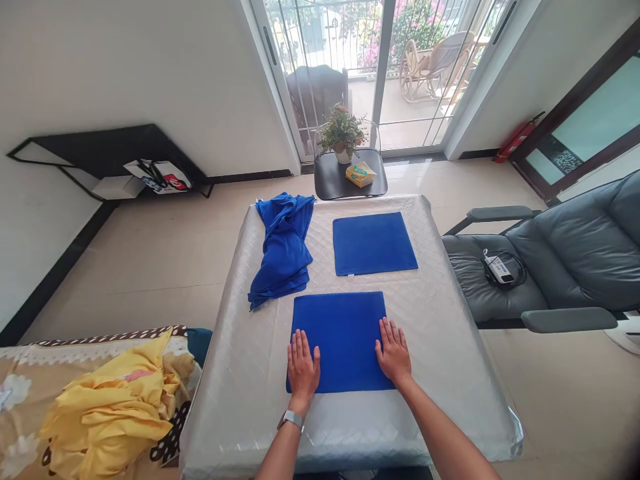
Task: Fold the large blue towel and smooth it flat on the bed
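A blue cloth (pixel 345 343) lies flat on the table in front of me. My left hand (pixel 303 365) rests flat on its left edge, fingers stretched forward. On the right edge of the same cloth lies my right hand (pixel 394 352), also flat, with its fingers stretched out. Neither hand grips anything. Beyond it, a second blue cloth (pixel 374 243) is spread flat, a small white tag at its near edge. Several more blue cloths (pixel 285 250) sit in a crumpled pile at the table's far left.
The table (pixel 440 400) has a shiny quilted cover. Behind it stands a black chair (pixel 325 180) with a potted plant (pixel 343 133) and a yellow tissue pack (pixel 361 174). A grey armchair (pixel 575 240) is at right. Yellow fabric (pixel 110 407) lies on a bed at lower left.
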Action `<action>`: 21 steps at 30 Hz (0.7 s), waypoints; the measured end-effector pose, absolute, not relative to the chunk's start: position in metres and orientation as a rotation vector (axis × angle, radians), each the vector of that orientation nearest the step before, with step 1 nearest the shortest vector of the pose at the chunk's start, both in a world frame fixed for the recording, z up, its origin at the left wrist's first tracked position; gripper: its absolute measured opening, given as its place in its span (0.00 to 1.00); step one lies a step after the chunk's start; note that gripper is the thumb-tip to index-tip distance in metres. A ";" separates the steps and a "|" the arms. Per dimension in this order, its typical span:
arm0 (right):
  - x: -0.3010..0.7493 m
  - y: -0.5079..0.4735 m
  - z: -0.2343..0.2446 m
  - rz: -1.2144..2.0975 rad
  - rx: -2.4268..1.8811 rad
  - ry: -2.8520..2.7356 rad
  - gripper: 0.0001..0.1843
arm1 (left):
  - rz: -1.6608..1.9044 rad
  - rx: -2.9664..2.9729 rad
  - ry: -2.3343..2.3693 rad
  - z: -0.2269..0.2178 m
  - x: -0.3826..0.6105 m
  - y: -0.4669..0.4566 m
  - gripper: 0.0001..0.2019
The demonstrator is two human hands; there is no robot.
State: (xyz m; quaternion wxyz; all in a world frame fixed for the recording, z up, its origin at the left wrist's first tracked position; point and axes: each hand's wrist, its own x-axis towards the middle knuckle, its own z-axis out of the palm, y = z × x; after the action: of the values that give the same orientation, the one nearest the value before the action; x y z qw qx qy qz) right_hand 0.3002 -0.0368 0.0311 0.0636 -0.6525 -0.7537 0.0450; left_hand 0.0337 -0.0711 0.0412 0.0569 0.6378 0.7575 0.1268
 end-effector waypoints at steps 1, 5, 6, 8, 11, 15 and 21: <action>0.300 -0.037 0.031 0.135 -1.972 -2.274 0.36 | 0.408 1.983 2.231 0.045 0.050 -0.065 0.33; 0.302 -0.037 0.030 0.124 -1.972 -2.287 0.37 | 0.422 2.244 1.766 0.056 0.130 -0.038 0.33; 0.302 -0.037 0.030 0.122 -1.967 -2.299 0.37 | 0.422 2.284 1.672 0.057 0.147 -0.032 0.33; 0.303 -0.038 0.030 0.119 -1.958 -2.324 0.37 | 0.430 2.322 1.574 0.055 0.170 -0.025 0.33; 0.303 -0.038 0.030 0.117 -1.962 -2.329 0.38 | 0.432 2.302 1.598 0.048 0.179 -0.022 0.32; 0.303 -0.038 0.030 0.120 -1.966 -2.312 0.38 | 0.427 2.267 1.636 0.040 0.168 -0.027 0.32; 0.302 -0.037 0.031 0.124 -1.957 -2.299 0.37 | 0.372 2.247 1.737 0.040 0.136 -0.033 0.33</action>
State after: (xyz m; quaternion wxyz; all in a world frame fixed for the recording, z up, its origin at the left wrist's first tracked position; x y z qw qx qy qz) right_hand 0.3017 -0.0368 0.0312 0.0598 -0.6465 -0.7595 0.0411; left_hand 0.1362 -0.0327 0.0405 0.1382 0.7770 0.6005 0.1287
